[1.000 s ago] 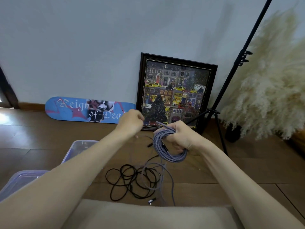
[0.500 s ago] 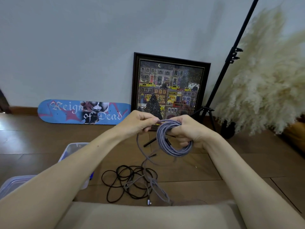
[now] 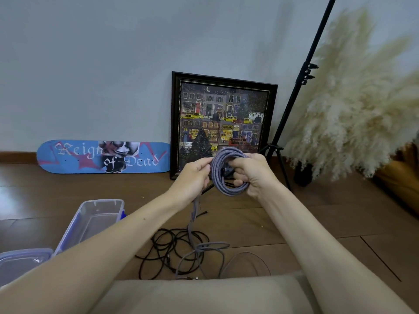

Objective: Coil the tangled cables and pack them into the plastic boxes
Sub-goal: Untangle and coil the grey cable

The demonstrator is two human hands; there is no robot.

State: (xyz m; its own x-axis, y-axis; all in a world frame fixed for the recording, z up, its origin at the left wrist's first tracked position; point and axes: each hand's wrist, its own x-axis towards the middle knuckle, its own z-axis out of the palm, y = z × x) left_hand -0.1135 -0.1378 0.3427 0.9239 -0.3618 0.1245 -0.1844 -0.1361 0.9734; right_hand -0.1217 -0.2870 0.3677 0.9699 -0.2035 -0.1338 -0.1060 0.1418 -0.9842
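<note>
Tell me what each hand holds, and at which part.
The right hand grips the purple coil by its right side, fingers through the loops. The left hand pinches the coil's left edge, where the loose tail drops to the floor.

Right grip (image 3: pixel 254 175) curled round coil of purple braided cable (image 3: pixel 227 191); coil held upright between both grips. Left grip (image 3: pixel 192 176) pinches cable at coil's left edge. Loose tail drops below left grip to wooden floor (image 3: pixel 317 223), slack loops lying over tangled black cable (image 3: pixel 167 248). Two clear plastic boxes at left on floor: farther box (image 3: pixel 102 201), nearer box (image 3: pixel 25 252). Against wall: skateboard deck (image 3: pixel 102 156), framed picture (image 3: pixel 223 123), black tripod (image 3: pixel 294 91), pampas grass (image 3: pixel 351 109).
</note>
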